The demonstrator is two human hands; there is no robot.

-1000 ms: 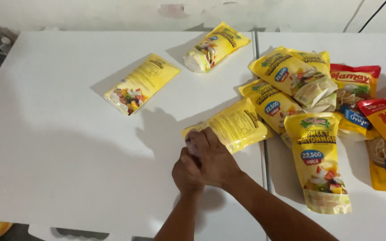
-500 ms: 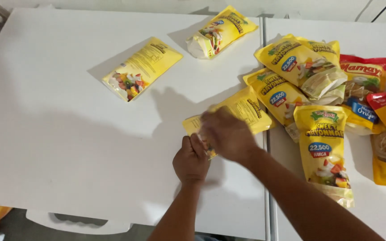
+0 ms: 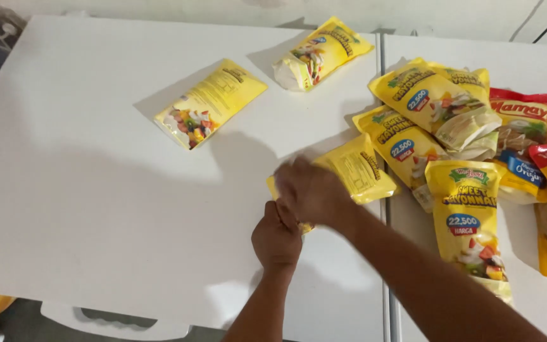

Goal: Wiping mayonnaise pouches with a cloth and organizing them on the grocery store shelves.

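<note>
- The left hand (image 3: 277, 235) is curled shut on the near corner of a yellow pouch (image 3: 354, 168) that lies flat at the table's (image 3: 83, 209) right edge, seemingly pinning it down; the person's fingers are bent tight.
- The right hand (image 3: 311, 190), blurred, covers the same end; whether it pinches or only presses cannot be told.
- Two other pouches, one flat (image 3: 210, 102) and one folded (image 3: 321, 54), lie well apart; a loose pile (image 3: 451, 120) crowds the neighbouring table (image 3: 539, 304).
</note>
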